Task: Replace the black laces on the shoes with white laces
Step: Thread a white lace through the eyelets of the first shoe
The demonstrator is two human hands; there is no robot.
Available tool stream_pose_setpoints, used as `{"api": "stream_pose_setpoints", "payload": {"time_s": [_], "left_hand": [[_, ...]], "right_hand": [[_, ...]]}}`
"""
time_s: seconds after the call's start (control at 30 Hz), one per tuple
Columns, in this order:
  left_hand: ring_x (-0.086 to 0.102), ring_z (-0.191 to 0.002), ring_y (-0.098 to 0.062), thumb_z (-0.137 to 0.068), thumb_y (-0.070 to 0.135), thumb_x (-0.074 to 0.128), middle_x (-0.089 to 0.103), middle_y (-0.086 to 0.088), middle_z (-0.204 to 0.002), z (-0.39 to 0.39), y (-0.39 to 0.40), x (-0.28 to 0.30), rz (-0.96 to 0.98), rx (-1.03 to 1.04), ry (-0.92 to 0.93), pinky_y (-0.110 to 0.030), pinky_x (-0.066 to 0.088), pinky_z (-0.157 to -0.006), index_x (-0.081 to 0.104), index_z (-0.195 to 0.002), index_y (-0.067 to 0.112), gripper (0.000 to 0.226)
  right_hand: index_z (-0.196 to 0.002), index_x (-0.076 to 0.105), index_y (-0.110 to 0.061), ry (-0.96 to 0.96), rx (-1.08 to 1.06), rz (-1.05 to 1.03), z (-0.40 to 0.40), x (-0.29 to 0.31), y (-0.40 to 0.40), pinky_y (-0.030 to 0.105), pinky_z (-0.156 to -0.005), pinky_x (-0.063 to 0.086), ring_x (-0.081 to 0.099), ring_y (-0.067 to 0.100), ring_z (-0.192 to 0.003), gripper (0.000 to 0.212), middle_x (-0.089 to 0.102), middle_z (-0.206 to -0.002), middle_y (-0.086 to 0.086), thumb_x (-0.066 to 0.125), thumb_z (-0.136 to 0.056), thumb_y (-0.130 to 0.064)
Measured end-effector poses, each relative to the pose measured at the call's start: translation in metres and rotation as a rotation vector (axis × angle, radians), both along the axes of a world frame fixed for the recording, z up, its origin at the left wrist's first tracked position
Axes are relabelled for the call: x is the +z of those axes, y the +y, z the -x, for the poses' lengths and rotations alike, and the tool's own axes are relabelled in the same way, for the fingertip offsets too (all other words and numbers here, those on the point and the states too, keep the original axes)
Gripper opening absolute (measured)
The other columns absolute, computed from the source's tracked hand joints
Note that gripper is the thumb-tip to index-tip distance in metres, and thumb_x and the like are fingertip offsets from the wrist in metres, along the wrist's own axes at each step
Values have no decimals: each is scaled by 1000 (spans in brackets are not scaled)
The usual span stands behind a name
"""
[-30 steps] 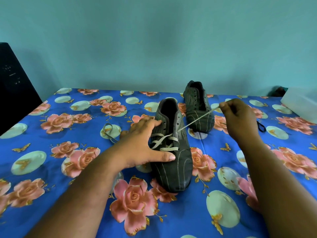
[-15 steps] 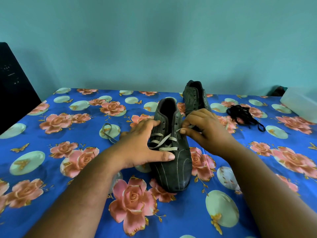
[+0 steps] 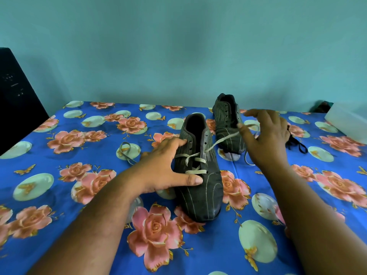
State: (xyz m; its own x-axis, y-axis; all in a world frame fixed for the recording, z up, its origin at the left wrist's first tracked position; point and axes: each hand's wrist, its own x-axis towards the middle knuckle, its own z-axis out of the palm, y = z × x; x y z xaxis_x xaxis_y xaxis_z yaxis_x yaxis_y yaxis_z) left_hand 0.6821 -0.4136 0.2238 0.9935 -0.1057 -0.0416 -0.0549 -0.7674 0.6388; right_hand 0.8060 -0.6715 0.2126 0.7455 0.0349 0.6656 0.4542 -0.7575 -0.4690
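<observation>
While the near shoe is only part-laced, entries run by clock face from table centre.

Near shoe (image 3: 198, 183): centre, toe toward 6 o'clock; white lace (image 3: 195, 159) crosses the lower eyelets, upper eyelets bare.
Left hand (image 3: 164, 167): at 9 o'clock of that shoe; fingers spread wide and straight, thumb and fingertips pressing its side to steady it.
Right hand (image 3: 266, 135): at 2 o'clock; thumb and a finger appear to pinch the lace's free end, other fingers fanned wide; the strand runs from an eyelet up to it.
Far shoe (image 3: 228, 124): at 1 o'clock, unlaced, eyelets open.
Black laces (image 3: 296, 143): at 3 o'clock, heaped behind the right hand, off both shoes.
Spare lace (image 3: 127, 153): at 10 o'clock, looped on the floral cloth (image 3: 79, 235).
Risk: the light pinch could let the end slip; a hard pull could drag the shoe or leave the two ends uneven.
Container: pale tub (image 3: 349, 124) at far 3 o'clock; contents cannot be told.
</observation>
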Motion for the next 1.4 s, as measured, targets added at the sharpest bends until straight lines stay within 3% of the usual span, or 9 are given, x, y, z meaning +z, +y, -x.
{"api": "stream_pose_setpoints", "payload": {"time_s": [0.1, 0.23, 0.37, 0.5, 0.73, 0.9, 1.03, 1.23, 1.4], "left_hand": [[40, -136, 2, -63, 78, 76, 40, 16, -150, -2, 7, -1, 188, -13, 37, -31, 34, -116, 35, -148, 40, 101], [58, -86, 14, -84, 54, 71, 65, 17, -106, -6, 17, -2, 319, 80, -3, -9, 44, -71, 63, -120, 33, 43], [59, -76, -2, -96, 29, 67, 70, 9, -88, -12, 20, -8, 293, 82, -87, -27, 46, -67, 69, -96, 23, 6], [64, -96, -22, -99, 22, 64, 70, -2, -96, -16, 21, -14, 256, 46, -88, -39, 51, -88, 68, -96, 22, 5], [60, -84, -5, -99, 23, 64, 69, 2, -93, -17, 23, -16, 258, 12, -78, -27, 49, -79, 68, -95, 24, 6], [59, -93, -10, -94, 25, 72, 63, 2, -106, -17, 11, -13, 333, 40, -334, -11, 43, -83, 70, -103, 30, 10], [54, -112, -12, -88, 51, 65, 53, 20, -111, -17, -4, -17, 175, 3, -414, -41, 48, -100, 72, -107, 40, 24], [49, -112, -15, -89, 49, 56, 55, 12, -109, -12, -17, -14, -120, 103, -492, -43, 36, -95, 74, -112, 36, 31], [45, -112, -19, -99, 37, 60, 54, 7, -109, -13, -30, -17, -209, 150, -494, -36, 28, -85, 73, -114, 30, 22]], "right_hand": [[-114, 67, -32, -77, 300, 165, 16, 10, 14, 35, -96, 28, 45, 21, -122, 35, 60, -121, -9, 58, -91, -57], [-106, 70, -33, -63, 472, 416, 15, -2, 21, 41, -93, 36, 51, 21, -116, 38, 63, -111, -12, 55, -90, -63], [-95, 70, -25, 15, 632, 264, 8, -7, 19, 41, -88, 46, 57, 19, -100, 25, 66, -95, -12, 60, -95, -47], [-90, 66, -27, 135, 706, 114, 6, -6, 16, 44, -86, 47, 58, 24, -96, 17, 65, -90, -6, 61, -94, -42], [-88, 67, -25, 281, 736, -51, 7, -3, 14, 54, -73, 52, 62, 30, -79, 21, 65, -83, 2, 63, -92, -46], [-89, 68, -21, 399, 768, -182, 15, 0, 20, 54, -63, 47, 53, 41, -66, 13, 61, -76, 21, 67, -94, -33], [-93, 70, -10, 402, 755, -154, 18, 5, 20, 52, -67, 48, 57, 44, -71, 10, 63, -81, 26, 65, -98, -17], [-87, 69, -23, 401, 744, -77, 21, 3, 21, 20, -68, 48, 60, 5, -71, 8, 68, -77, -6, 69, -95, -24], [-85, 69, -30, 361, 737, 51, 25, 4, 23, 21, -64, 49, 61, 3, -69, 8, 67, -73, -13, 73, -91, -30]]}}
